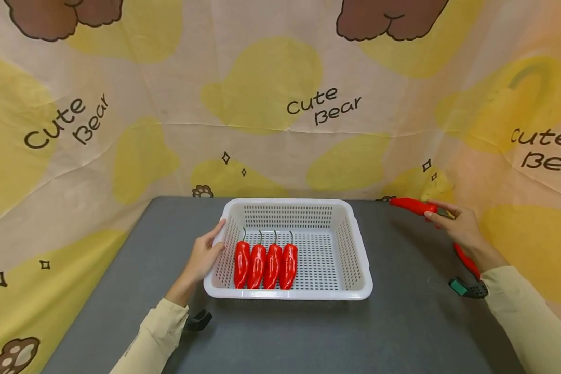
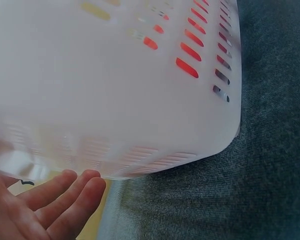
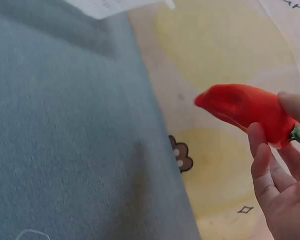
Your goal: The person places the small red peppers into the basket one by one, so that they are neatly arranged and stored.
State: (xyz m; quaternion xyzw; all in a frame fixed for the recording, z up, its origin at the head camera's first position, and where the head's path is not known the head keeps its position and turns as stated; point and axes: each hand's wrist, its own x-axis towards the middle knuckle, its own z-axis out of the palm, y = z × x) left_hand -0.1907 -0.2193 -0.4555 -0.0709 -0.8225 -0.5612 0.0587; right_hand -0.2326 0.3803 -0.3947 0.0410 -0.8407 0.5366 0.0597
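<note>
A white plastic basket (image 1: 318, 294) with slotted walls sits on the grey table. Inside, towards its left, several glossy red chili peppers (image 1: 257, 265) lie side by side, green stems pointing to the far side. My left hand (image 1: 202, 258) grips the basket's left rim; in the left wrist view its fingers (image 2: 72, 202) extend along the outside of the wall. Off to the right, my right hand (image 1: 463, 227) pinches another red chili pepper (image 3: 242, 107) near its green stem, above the table's far right part. Its tip points left, towards the basket side.
Another red, curved piece (image 1: 466, 259) shows beside the right wrist, partly hidden by the arm. The grey table (image 1: 280, 337) ends at a patterned cloth (image 1: 262, 156) hanging behind and along the sides. Dark wrist devices (image 1: 468, 288) are strapped on both wrists.
</note>
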